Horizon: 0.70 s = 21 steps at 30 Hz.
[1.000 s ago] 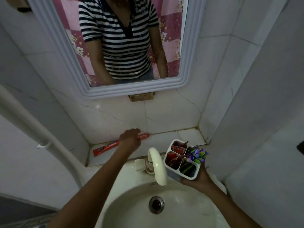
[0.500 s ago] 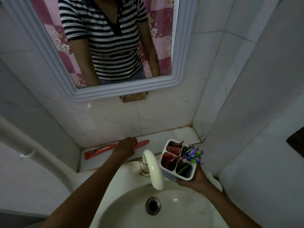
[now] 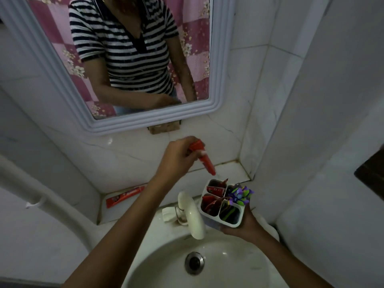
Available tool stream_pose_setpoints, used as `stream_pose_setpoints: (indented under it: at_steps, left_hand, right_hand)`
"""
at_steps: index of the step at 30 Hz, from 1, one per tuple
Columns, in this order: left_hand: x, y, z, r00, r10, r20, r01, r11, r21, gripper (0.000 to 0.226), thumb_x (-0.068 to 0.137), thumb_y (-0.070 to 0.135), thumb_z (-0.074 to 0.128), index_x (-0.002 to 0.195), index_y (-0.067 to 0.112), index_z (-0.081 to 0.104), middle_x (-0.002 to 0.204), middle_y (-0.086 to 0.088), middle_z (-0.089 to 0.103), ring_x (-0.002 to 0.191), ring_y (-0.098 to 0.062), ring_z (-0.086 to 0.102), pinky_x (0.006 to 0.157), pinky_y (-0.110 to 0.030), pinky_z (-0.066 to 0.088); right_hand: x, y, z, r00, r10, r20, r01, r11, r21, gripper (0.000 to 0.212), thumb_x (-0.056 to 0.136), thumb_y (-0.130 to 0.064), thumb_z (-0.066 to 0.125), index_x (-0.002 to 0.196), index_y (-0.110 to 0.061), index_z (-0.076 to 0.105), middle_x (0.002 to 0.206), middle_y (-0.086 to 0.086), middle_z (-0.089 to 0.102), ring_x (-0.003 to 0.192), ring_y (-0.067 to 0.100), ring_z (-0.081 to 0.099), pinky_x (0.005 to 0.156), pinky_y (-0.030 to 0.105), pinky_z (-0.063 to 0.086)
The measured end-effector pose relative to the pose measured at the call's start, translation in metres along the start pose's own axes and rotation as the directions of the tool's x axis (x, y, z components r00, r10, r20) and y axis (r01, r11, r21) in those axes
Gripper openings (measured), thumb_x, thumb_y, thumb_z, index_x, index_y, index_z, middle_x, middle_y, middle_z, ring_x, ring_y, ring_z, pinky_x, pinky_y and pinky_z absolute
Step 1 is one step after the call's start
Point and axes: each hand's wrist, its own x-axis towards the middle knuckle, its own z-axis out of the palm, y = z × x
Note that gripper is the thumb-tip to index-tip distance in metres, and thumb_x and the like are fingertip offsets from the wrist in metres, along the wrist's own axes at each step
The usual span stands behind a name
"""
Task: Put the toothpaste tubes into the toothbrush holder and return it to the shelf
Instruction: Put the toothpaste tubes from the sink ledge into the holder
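Note:
My left hand [image 3: 178, 155] grips a red toothpaste tube [image 3: 61, 164] tilted cap-down, its tip just above the back compartment of the holder. The white four-compartment toothbrush holder [image 3: 222, 221] rests in my right hand [image 3: 244, 226] over the basin's right rim. Red tubes fill its two left compartments, and purple and green toothbrushes stand in the right ones. Another red toothpaste tube [image 3: 124, 196] lies flat on the tiled shelf [image 3: 232, 170] behind the tap, partly hidden by my left forearm.
A white tap [image 3: 192, 217] juts over the white basin [image 3: 207, 265], just left of the holder. A framed mirror [image 3: 133, 59] hangs above the shelf. Tiled walls close in on the right, and a white pipe [image 3: 37, 196] runs down the left.
My left hand lifted one red tube off the shelf and carried it right, tipping it cap-down over the holder. The right hand kept the holder in place.

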Motion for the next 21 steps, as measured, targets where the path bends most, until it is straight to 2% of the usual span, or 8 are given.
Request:
stream_pose_setpoints:
  at_steps: [2, 5, 7, 10, 13, 16, 18, 21]
  left_hand:
    - [0.004, 0.002, 0.020, 0.994, 0.006, 0.109, -0.020, 0.992, 0.125, 0.017, 0.090, 0.023, 0.063, 0.103, 0.015, 0.070, 0.094, 0.002, 0.073, 0.081, -0.012, 0.067, 0.078, -0.027, 0.055]
    - [0.003, -0.004, 0.055, 0.934, -0.069, 0.350, -0.028, 0.964, 0.266, 0.023, 0.094, 0.026, 0.054, 0.102, 0.015, 0.072, 0.102, -0.004, 0.074, 0.095, -0.022, 0.066, 0.086, -0.036, 0.053]
    - [-0.001, -0.008, 0.076, 0.887, -0.110, 0.449, -0.093, 0.909, 0.407, 0.026, 0.094, 0.029, 0.051, 0.109, 0.022, 0.072, 0.113, -0.003, 0.070, 0.107, -0.025, 0.060, 0.087, -0.036, 0.047]
    - [-0.001, -0.014, 0.090, 0.870, -0.134, 0.474, -0.182, 0.806, 0.562, 0.027, 0.094, 0.031, 0.053, 0.115, 0.030, 0.069, 0.131, -0.001, 0.057, 0.120, -0.027, 0.047, 0.092, -0.043, 0.039]
    - [0.007, -0.019, 0.085, 0.839, -0.240, 0.488, -0.114, 0.800, 0.589, 0.028, 0.092, 0.037, 0.056, 0.116, 0.031, 0.069, 0.139, -0.001, 0.050, 0.127, -0.027, 0.039, 0.099, -0.044, 0.033]
    - [0.011, -0.030, 0.072, 0.785, -0.223, 0.578, -0.114, 0.865, 0.489, 0.031, 0.090, 0.042, 0.059, 0.117, 0.032, 0.067, 0.143, 0.002, 0.048, 0.130, -0.023, 0.038, 0.103, -0.045, 0.031]
    - [0.005, -0.046, 0.057, 0.840, -0.142, 0.523, -0.025, 0.954, 0.299, 0.030, 0.087, 0.041, 0.063, 0.116, 0.033, 0.068, 0.137, 0.003, 0.054, 0.126, -0.018, 0.046, 0.104, -0.041, 0.038]
    - [-0.013, -0.091, 0.027, 0.951, -0.248, 0.185, 0.224, 0.964, 0.143, 0.026, 0.091, 0.030, 0.061, 0.116, 0.027, 0.067, 0.130, 0.000, 0.060, 0.120, -0.020, 0.054, 0.100, -0.032, 0.043]
  right_hand:
    - [-0.002, -0.004, 0.010, 0.985, 0.109, 0.135, -0.141, 0.957, 0.254, 0.065, 0.079, -0.043, 0.073, 0.120, 0.008, 0.067, 0.123, 0.030, 0.068, 0.110, 0.050, 0.065, 0.097, 0.058, 0.051]
    - [0.006, -0.001, 0.001, 0.960, 0.226, 0.162, -0.278, 0.792, 0.544, 0.094, 0.060, -0.032, 0.093, 0.139, -0.003, 0.053, 0.146, 0.021, 0.053, 0.134, 0.040, 0.050, 0.119, 0.048, 0.033]
    - [0.007, -0.003, 0.003, 0.953, 0.274, 0.133, -0.297, 0.739, 0.605, 0.088, 0.072, -0.047, 0.081, 0.145, -0.010, 0.047, 0.147, 0.018, 0.053, 0.134, 0.039, 0.050, 0.116, 0.049, 0.038]
    - [0.010, 0.001, 0.000, 0.951, 0.273, 0.146, -0.306, 0.760, 0.573, 0.072, 0.082, -0.053, 0.067, 0.130, 0.000, 0.062, 0.131, 0.027, 0.064, 0.116, 0.046, 0.063, 0.100, 0.055, 0.052]
    - [0.015, 0.006, -0.005, 0.950, 0.270, 0.156, -0.310, 0.766, 0.563, 0.083, 0.071, -0.049, 0.078, 0.138, -0.004, 0.055, 0.144, 0.022, 0.054, 0.128, 0.043, 0.053, 0.123, 0.042, 0.024]
    - [0.013, 0.004, -0.006, 0.947, 0.289, 0.139, -0.315, 0.762, 0.566, 0.086, 0.064, -0.041, 0.085, 0.138, -0.009, 0.055, 0.142, 0.016, 0.057, 0.131, 0.036, 0.052, 0.123, 0.040, 0.025]
    - [0.014, 0.008, -0.014, 0.958, 0.269, 0.100, -0.280, 0.792, 0.543, 0.082, 0.066, -0.047, 0.082, 0.132, -0.003, 0.061, 0.134, 0.016, 0.065, 0.126, 0.037, 0.058, 0.113, 0.045, 0.040]
    - [0.030, 0.014, -0.028, 0.950, 0.306, 0.060, -0.276, 0.737, 0.617, 0.107, 0.055, -0.050, 0.092, 0.143, -0.007, 0.049, 0.131, -0.006, 0.069, 0.139, 0.036, 0.044, 0.117, 0.034, 0.037]
